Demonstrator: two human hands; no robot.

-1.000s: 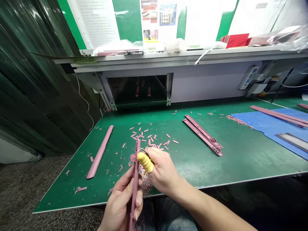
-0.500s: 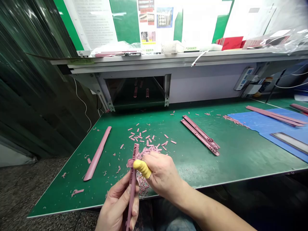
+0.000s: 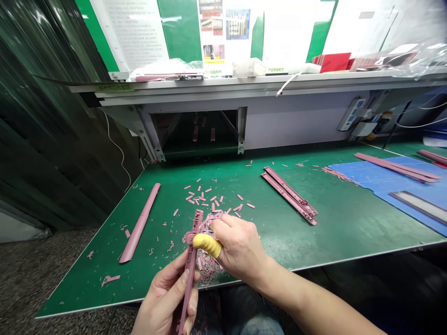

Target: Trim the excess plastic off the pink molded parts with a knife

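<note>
My left hand is closed round the lower end of a long pink plastic strip, held upright over the table's near edge. My right hand is closed in a pinch against the strip's upper part. Its thumb wears a yellow finger cot that presses on a small tab on the strip. Whatever the right fingers hold is hidden. Pink trimmings lie scattered on the green mat just beyond the hands.
A pink strip lies at the left of the mat. Two more strips lie to the right. A blue sheet with further strips sits far right. A conveyor opening is at the back, under a shelf.
The hands and the strip have dropped slightly in view and shifted a little left. The right thumb stays on the tab. Nothing on the mat has moved.
</note>
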